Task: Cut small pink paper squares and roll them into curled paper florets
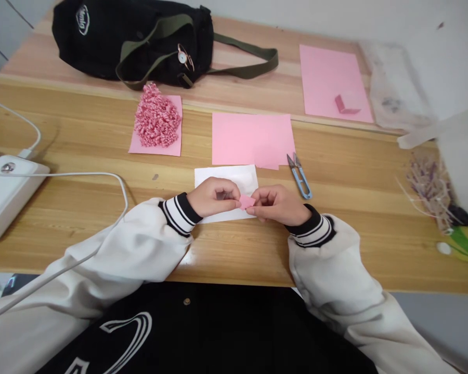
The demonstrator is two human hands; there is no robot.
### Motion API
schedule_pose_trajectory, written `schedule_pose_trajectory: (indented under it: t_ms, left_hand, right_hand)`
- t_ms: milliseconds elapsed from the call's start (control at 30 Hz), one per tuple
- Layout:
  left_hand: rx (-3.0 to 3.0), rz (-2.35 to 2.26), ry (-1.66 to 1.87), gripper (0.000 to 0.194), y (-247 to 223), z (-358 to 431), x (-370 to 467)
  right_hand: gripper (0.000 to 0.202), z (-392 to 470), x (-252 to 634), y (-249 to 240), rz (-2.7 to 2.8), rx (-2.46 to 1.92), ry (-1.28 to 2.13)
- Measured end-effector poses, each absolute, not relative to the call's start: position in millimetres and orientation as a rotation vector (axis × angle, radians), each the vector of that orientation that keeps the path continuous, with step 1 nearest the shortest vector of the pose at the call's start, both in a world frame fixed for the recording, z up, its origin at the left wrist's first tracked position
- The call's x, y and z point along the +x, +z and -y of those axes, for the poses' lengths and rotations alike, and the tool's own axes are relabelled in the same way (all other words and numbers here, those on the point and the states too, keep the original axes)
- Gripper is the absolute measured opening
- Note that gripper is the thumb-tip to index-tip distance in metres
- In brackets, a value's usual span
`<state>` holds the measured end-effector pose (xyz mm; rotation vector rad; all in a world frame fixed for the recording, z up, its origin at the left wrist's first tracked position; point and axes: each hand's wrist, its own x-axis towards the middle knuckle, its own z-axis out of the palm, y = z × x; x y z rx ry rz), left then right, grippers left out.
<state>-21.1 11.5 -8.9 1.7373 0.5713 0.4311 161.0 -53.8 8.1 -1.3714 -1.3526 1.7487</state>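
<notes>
A small pink paper piece is pinched between both hands, over a white sheet near the table's front. My left hand grips its left side with thumb and fingers closed. From the right, my right hand pinches the other side. Behind the white sheet lies a larger pink sheet, with blue-handled thread snips at its right corner. Further left, a heap of pink crinkled strands rests on a pink paper.
At the back left is a black bag with a watch on it. Another pink sheet bears a folded pink piece. A white power bank with a cable sits left; dried flowers lie right.
</notes>
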Motion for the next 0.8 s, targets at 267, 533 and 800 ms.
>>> schedule_pose_trajectory:
  t_ms: [267,533,800]
  left_hand:
    - [1.753,-0.566,0.436,0.014,-8.8,-11.6,-21.4]
    - [1.724,-0.555,0.451,0.013,-7.8,-11.2,-20.8]
    - [1.719,-0.552,0.451,0.013,-7.7,-11.5,-20.5]
  right_hand:
    - [0.02,53.7,160.9,11.5,1.343,-1.375,1.753]
    - [0.017,53.1,162.0,10.0,1.34,-1.375,1.772]
    - [0.017,52.6,162.3,9.1,1.333,-1.368,1.788]
